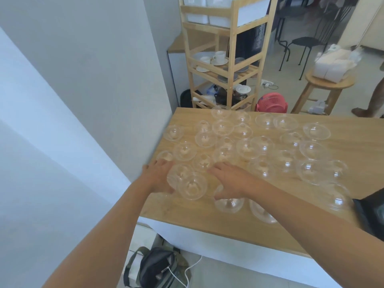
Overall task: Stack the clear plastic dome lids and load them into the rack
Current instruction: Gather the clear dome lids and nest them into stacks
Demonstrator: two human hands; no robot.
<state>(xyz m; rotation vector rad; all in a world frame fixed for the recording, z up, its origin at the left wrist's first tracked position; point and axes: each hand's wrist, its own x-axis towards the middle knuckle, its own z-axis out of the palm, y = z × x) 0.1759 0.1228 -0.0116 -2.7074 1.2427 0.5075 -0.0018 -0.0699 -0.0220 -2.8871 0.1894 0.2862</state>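
Some thirty clear lids [285, 121] lie scattered singly on the wooden desk [353, 146] across mid-frame; none sit in the rack [234, 38], top centre, which holds white cups [219, 56]. Left hand [159, 175], at the desk's left edge, curls fingers and thumb round the rim of the left lid [180, 173], which overlaps another. Right hand [232, 180] lies palm down, fingers straight and close together, over a low lid [228, 203]; contact unclear from blur. Dark sign [259, 36] behind the rack has white script, unreadable. No brands legible. Red basket [272, 101] and stool [328, 84] are upper right, and a bag [155, 267] is on the floor, bottom centre.
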